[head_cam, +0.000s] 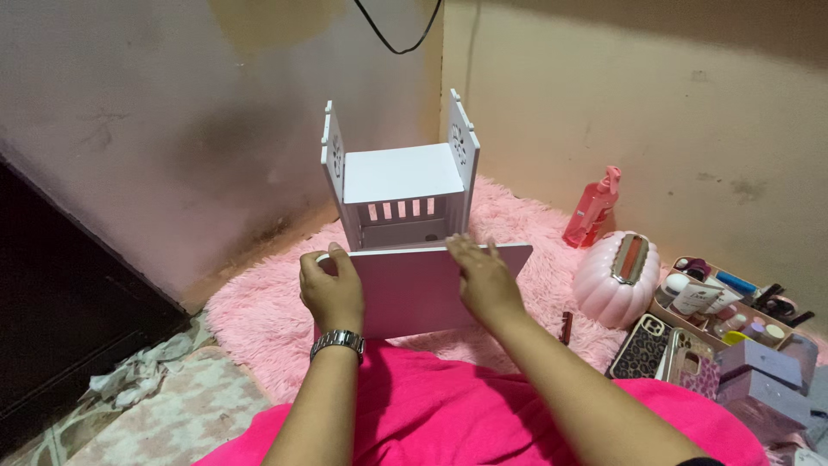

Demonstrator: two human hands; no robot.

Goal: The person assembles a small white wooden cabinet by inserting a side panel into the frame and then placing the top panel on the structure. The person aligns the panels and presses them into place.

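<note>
Holding a flat white panel (405,293) up on edge in the middle of the frame, both hands on its top edge. The left hand (330,289) sits at the panel's upper left corner, fingers curled over the edge and clamped on it, with a metal watch (338,342) on the wrist just below. The right hand (483,278) is further along toward the upper right, fingers spread fairly wide and laid flat against the near face, tips reaching the top edge, so it looks more like pressing than pinching. Can't tell if the thumb wraps round the back.

The panel stands in front of a pink lap (448,406) at the bottom of the frame, its lower edge near that fabric. Right behind it, center frame, is a small white shelf unit (401,177), partly built, with two side pieces with cut-outs, a flat top board and a slatted rail underneath. Panel and shelf look very close; can't say if they touch.

Everything sits on a fluffy pink rug (259,319). Off to the right: a pink pump bottle (593,210) by the wall, a pale pink pumpkin-shaped box (614,280), a couple of phones (642,345), and a tray of cosmetics (724,306) at the right edge.
</note>
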